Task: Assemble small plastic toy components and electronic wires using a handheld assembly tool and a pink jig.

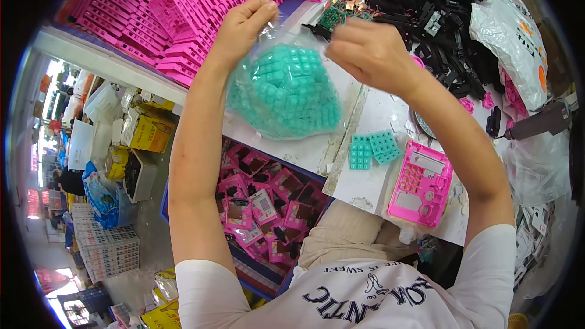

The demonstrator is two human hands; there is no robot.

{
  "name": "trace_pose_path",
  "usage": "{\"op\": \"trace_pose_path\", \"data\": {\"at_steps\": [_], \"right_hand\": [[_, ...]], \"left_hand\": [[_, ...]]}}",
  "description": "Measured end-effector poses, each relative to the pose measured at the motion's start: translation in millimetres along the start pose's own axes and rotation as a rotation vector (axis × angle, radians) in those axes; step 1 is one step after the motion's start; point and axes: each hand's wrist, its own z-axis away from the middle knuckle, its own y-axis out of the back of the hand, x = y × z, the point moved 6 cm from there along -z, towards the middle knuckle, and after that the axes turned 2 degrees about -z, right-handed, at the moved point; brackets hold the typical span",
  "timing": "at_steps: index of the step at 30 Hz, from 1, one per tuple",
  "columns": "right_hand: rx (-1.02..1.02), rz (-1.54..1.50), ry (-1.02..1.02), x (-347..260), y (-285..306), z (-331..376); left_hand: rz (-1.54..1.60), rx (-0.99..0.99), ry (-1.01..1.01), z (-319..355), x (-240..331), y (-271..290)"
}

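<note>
A clear plastic bag (295,91) full of turquoise rubber keypads stands on the white table in front of me. My left hand (247,27) is closed in a pinch on the bag's upper left edge. At the upper right edge is my right hand (368,52), its fingers curled in and slightly blurred; they appear to grip the film. Two loose turquoise keypads (370,148) lie on the table below my right hand, one overlapping the other. Beside them is a pink plastic housing (420,184) with key openings.
Stacked pink housings (183,12) fill a tray at the back left. Black plastic parts (432,24) are heaped at the back right, with wired circuit boards (350,9) beside them. A bin of pink assemblies (262,207) sits below the table edge. A white sack (512,42) lies far right.
</note>
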Motion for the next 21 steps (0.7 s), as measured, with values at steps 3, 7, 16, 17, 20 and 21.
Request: {"op": "trace_pose_path", "data": {"at_steps": [3, 7, 16, 17, 20, 21], "right_hand": [[-0.071, -0.049, -0.095, 1, 0, 32], [-0.022, -0.143, -0.109, -4, 2, 33], [-0.306, -0.753, -0.582, 6, -42, 55], [-0.391, -0.665, -0.575, 5, -43, 69], [-0.558, -0.524, -0.544, -5, -45, 112], [-0.601, -0.49, -0.538, -8, -41, 125]], "left_hand": [[-0.063, -0.056, 0.076, 5, 1, 5], [-0.108, -0.115, 0.031, 4, 14, -9], [-0.257, -0.162, 0.143, 9, 7, -3], [-0.24, -0.136, 0.126, 8, 6, 0], [-0.228, -0.043, 0.146, 15, -12, 27], [-0.203, -0.019, 0.151, 16, -15, 31]]}}
